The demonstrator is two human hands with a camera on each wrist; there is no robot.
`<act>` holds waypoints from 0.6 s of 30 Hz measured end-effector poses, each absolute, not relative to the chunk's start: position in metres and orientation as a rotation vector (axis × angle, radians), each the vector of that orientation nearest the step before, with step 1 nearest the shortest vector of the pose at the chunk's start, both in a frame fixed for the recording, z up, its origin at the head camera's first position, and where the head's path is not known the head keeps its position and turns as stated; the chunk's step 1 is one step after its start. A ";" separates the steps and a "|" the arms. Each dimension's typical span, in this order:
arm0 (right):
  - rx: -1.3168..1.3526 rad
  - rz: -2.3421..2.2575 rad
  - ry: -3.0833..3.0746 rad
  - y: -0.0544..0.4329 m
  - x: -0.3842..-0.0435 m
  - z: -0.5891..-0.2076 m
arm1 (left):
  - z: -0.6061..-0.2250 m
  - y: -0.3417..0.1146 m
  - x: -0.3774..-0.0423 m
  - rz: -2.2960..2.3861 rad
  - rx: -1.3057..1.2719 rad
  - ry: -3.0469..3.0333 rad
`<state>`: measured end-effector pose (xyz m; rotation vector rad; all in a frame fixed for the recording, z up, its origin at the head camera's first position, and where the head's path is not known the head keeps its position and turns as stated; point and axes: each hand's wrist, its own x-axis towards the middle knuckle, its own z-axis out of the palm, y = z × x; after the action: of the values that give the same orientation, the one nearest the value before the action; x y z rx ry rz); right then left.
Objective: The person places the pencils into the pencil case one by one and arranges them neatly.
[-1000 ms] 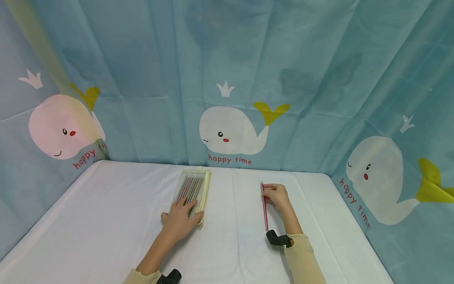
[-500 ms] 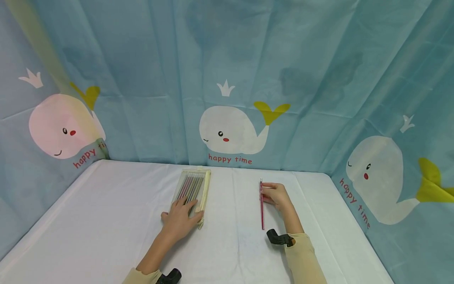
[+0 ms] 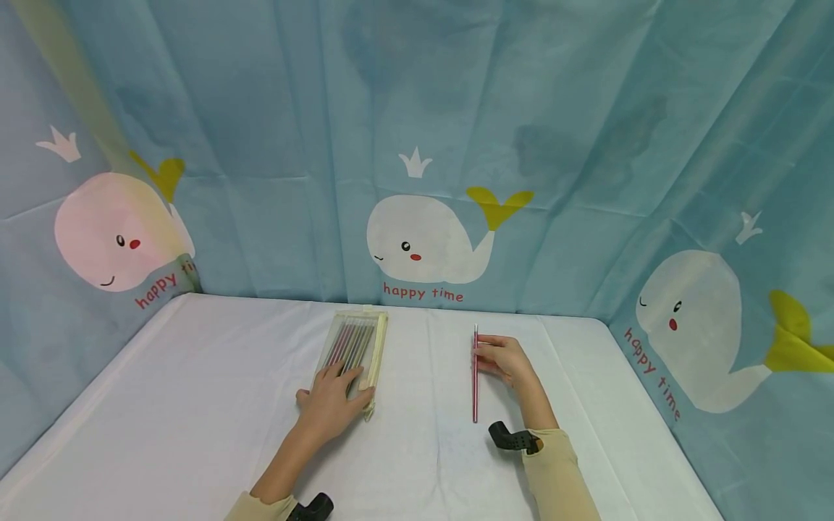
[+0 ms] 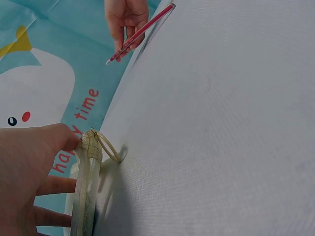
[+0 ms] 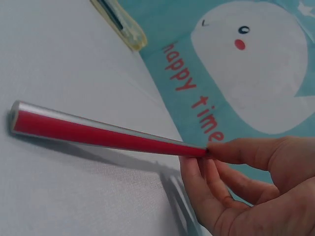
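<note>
In the head view, a clear zippered pencil case [image 3: 376, 347] with a yellowish zip edge lies left of the middle, several pencils [image 3: 349, 344] inside. My left hand [image 3: 329, 412] rests on its near end, fingers spread over it and thumb at the zip side. The left wrist view catches the case [image 4: 86, 191] edge-on, with a small pull loop [image 4: 109, 147] at its corner. To the right, my right hand [image 3: 511, 359] pinches a red and silver striped pencil [image 3: 475, 398] near its far end between thumb and fingers. The pencil's near end [image 5: 15, 117] points back toward the person.
A white cloth [image 3: 417, 456] covers the table. Behind and at both sides hangs a blue curtain [image 3: 274, 217] printed with whales and lettering. Black wrist mounts [image 3: 511, 438] sit on both sleeves.
The right hand has shifted the pencil slightly left and turned it from a slant to nearly straight away from the person. The left hand and case have stayed put.
</note>
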<state>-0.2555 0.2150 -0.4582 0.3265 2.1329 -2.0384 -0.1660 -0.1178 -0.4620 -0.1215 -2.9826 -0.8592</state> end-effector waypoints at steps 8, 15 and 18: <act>0.321 -2.053 2.101 0.212 -0.256 -0.460 | -0.462 -0.118 -0.166 -0.861 -0.118 -2.986; 0.300 -2.056 2.088 0.210 -0.254 -0.458 | -0.462 -0.119 -0.165 -0.863 -0.123 -2.984; 0.277 -2.069 2.076 0.208 -0.253 -0.457 | -0.462 -0.119 -0.165 -0.862 -0.124 -2.983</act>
<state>-0.2530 0.2076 -0.4574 0.2775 2.0757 -2.0691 -0.1652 -0.1188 -0.4615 -0.1239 -2.9833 -0.8619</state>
